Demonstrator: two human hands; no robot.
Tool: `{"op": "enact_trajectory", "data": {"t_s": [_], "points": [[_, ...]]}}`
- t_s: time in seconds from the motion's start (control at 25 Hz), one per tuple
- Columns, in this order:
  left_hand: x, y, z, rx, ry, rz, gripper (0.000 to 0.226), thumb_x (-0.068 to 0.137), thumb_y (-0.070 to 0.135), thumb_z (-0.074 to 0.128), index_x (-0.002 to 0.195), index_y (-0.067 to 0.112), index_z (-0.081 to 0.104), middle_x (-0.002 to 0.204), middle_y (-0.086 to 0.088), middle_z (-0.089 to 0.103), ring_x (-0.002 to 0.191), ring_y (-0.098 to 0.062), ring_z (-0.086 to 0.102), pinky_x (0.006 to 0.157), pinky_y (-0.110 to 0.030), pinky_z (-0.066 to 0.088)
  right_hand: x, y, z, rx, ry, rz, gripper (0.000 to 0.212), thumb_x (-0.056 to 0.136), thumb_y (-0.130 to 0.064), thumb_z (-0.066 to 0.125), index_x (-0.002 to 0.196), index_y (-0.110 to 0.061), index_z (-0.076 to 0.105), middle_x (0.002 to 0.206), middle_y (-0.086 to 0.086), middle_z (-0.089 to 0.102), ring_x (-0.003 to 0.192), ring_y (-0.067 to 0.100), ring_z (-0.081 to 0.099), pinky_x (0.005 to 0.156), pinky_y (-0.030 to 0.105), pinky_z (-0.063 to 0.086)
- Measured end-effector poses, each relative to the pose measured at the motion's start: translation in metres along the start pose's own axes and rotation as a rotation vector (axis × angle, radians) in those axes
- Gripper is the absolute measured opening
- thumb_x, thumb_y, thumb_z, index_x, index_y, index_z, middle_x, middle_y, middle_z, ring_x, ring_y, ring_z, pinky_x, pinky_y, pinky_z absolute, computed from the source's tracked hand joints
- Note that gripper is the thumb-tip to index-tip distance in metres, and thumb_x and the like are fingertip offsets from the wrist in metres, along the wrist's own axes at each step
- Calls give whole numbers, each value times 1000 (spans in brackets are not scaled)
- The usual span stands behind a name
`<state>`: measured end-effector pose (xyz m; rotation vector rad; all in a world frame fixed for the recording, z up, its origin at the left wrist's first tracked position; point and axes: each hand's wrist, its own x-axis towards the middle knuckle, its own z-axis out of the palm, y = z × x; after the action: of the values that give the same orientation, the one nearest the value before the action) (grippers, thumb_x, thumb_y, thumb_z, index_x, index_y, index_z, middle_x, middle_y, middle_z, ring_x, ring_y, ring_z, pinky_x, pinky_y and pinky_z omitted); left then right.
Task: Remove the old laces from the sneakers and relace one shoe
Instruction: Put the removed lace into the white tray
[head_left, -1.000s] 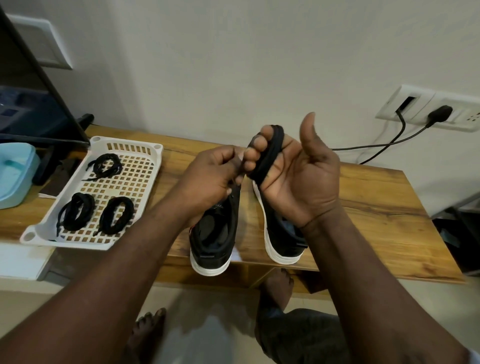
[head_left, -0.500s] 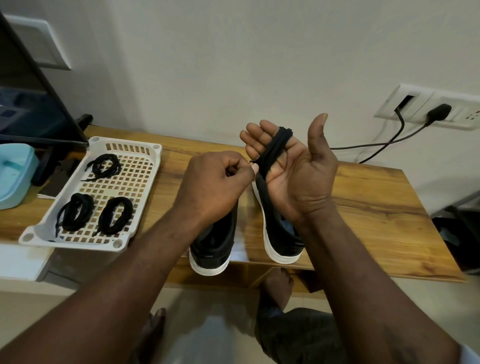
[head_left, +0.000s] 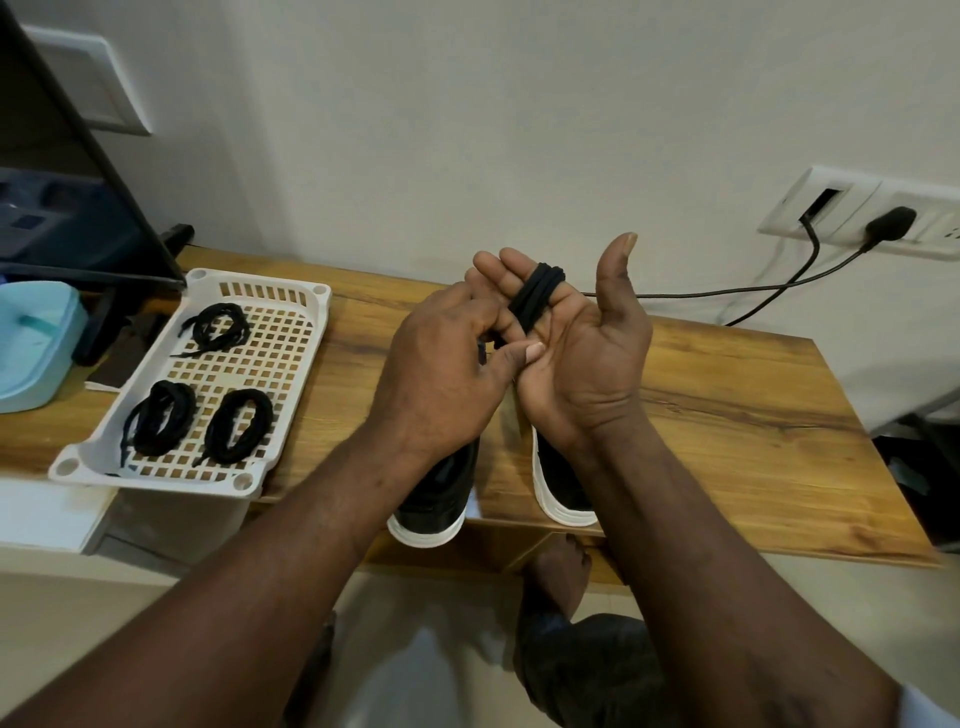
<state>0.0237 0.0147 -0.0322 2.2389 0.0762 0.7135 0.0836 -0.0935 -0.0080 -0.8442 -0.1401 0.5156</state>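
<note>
Observed one black lace (head_left: 535, 296) wound in several parallel turns round the outstretched fingers (head_left: 511, 260) of the right hand (head_left: 582, 358), held up above the sneakers (head_left: 431, 499). Right palm turned upward, fingers straight and close together, thumb raised clear. Judged to serve as a former, for slipping the lace off as a tidy coil. Left hand (head_left: 441, 369) set against the base of those turns, fingers curled, thumb tip lying against the right palm. Appears to pinch the loose end of the lace, with the contact itself hidden behind the knuckles.

Directly beneath, two black sneakers with white soles, side by side at the near edge of the wooden table (head_left: 727, 415), heels toward the person. Eyelets hidden by the forearms, so lacing state not determinable.

To the left on the same table, a white slotted tray (head_left: 156, 480) holding three coiled black laces (head_left: 239, 426), set apart from one another. Same form as the coil on the right hand, hence tray judged the likely destination. Old or new laces: cannot tell.

Further out, a pale blue container (head_left: 36, 343) and a dark screen (head_left: 52, 208) at far left. On the right wall, a socket plate (head_left: 831, 208) with a black plug (head_left: 888, 226) and trailing cable.

Judged step: bundling a lace taken off a shoe; relacing not yet begun.
</note>
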Motion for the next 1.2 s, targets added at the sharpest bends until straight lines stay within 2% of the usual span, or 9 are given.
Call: {"op": "enact_trajectory", "data": {"t_s": [0.2,0.36,0.52,0.64,0.76,0.84,0.92,1.08,1.2], "points": [[1,3,-6,-124,79,-199,27,84,18,85,96,28,64,80,13,68,75,0,66,63,-15,51,-1,7,4,16,-18,22,99,99,-76,32,139,12,53,128,28,69,122,38,68,105,46,55],[4,3,-11,-289,78,-400,32,80,26,90,101,30,65,78,8,75,70,-3,71,66,-26,57,-1,14,7,11,-38,44,102,98,-77,32,140,13,53,139,32,62,126,41,66,110,47,53],[4,-2,-12,-244,56,-492,19,79,32,90,88,29,73,73,7,74,71,-11,73,70,-39,62,-1,18,10,-39,-34,44,100,100,-76,25,141,11,52,138,27,65,127,34,67,106,43,57],[7,-8,-15,-213,17,-556,14,83,32,86,84,27,74,77,4,73,74,-15,72,73,-41,62,-2,23,17,-64,-6,60,97,97,-75,31,141,9,53,138,24,66,128,32,67,108,40,55],[7,-13,-18,9,-9,-497,13,87,32,80,85,28,68,97,5,69,84,-13,66,69,-30,50,-3,33,27,-122,29,72,94,95,-74,39,138,8,56,125,19,72,118,27,71,104,34,56],[4,-11,-19,151,8,-418,8,92,30,73,97,27,68,102,6,69,90,-15,66,72,-31,50,-4,37,32,-171,53,93,91,95,-71,42,137,8,57,100,10,72,92,17,73,86,26,59],[1,-8,-20,273,53,-341,20,95,27,66,114,23,67,102,3,70,91,-19,65,75,-37,52,-4,41,35,-208,70,101,81,100,-65,43,135,6,61,94,7,68,81,10,69,83,26,58],[3,-10,-25,399,131,-294,16,98,23,59,113,16,60,91,0,63,84,-19,50,67,-36,38,-4,42,44,-222,100,131,57,107,-55,43,109,-5,70,101,9,66,92,16,62,87,25,56],[4,-19,-29,490,126,-283,13,97,21,58,108,14,57,95,-6,65,89,-20,41,68,-38,32,-1,45,48,-193,99,165,43,109,-43,50,105,-5,68,92,9,64,88,18,59,90,32,51]]}}
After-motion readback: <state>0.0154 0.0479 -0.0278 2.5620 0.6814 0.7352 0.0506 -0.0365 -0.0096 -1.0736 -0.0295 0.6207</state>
